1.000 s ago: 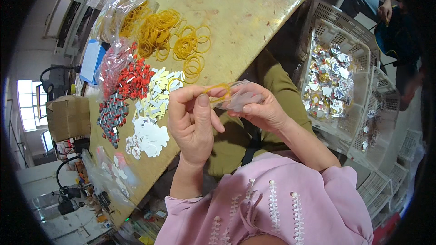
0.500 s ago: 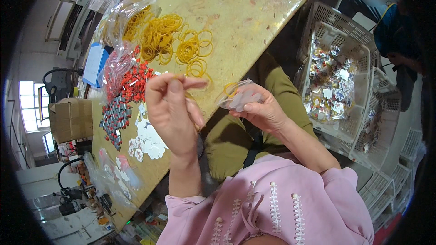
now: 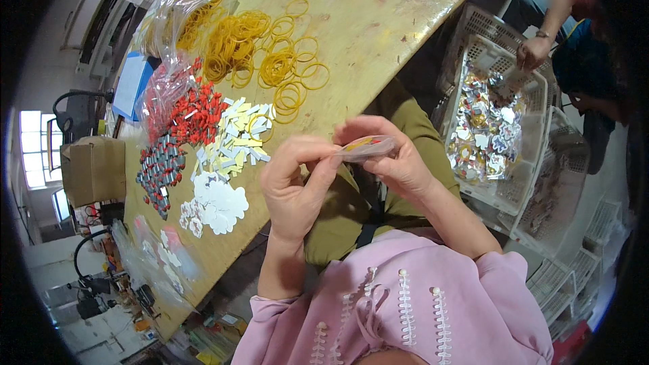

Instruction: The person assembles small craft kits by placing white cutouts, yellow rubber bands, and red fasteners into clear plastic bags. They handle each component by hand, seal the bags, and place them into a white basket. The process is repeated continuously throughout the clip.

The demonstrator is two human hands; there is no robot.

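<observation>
Over my lap, my right hand (image 3: 404, 162) grips a small clear plastic bag (image 3: 368, 149). Something yellow and a bit of red show through its film. My left hand (image 3: 297, 186) pinches the bag's left end between thumb and fingers. To the left on the table lie yellow rubber bands (image 3: 280, 67), a pile of pale yellow and white strips (image 3: 236, 138) and white flower-shaped cutouts (image 3: 220, 203). Beyond them are small red pieces (image 3: 196, 111) and grey cylinders with red ends (image 3: 162, 165).
At right stands a white plastic crate (image 3: 534, 162) of filled small bags (image 3: 487, 128); another person's hand (image 3: 534, 53) reaches over it. The wooden table's edge (image 3: 405, 61) runs diagonally beside my lap. A cardboard box (image 3: 94, 169) sits at far left.
My left hand has come right, from beside the table piles to the bag. The bag now shows yellow and red inside. Another person's hand has appeared over the crate.
</observation>
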